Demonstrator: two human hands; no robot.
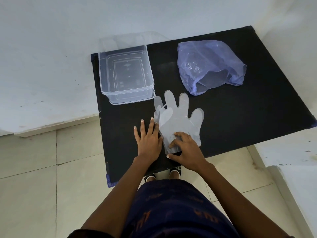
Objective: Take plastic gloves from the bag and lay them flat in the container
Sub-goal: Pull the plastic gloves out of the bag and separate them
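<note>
Thin clear plastic gloves [178, 117] lie stacked and slightly fanned on the black table [240, 117], fingers pointing away from me. My right hand [185, 152] pinches the cuff end of the stack near the table's front edge. Flat on the table just left of the gloves rests my left hand [148, 137], fingers spread, its fingertips touching the stack's left edge. A clear rectangular container [126, 74] stands empty at the table's far left. The crumpled blue plastic bag [209, 66] lies at the far right, its mouth facing me.
The table stands in a corner against a white wall [51, 48], with tiled floor [51, 169] to the left and in front. A white ledge [295, 160] lies to the right. My feet [163, 172] show below the table's front edge.
</note>
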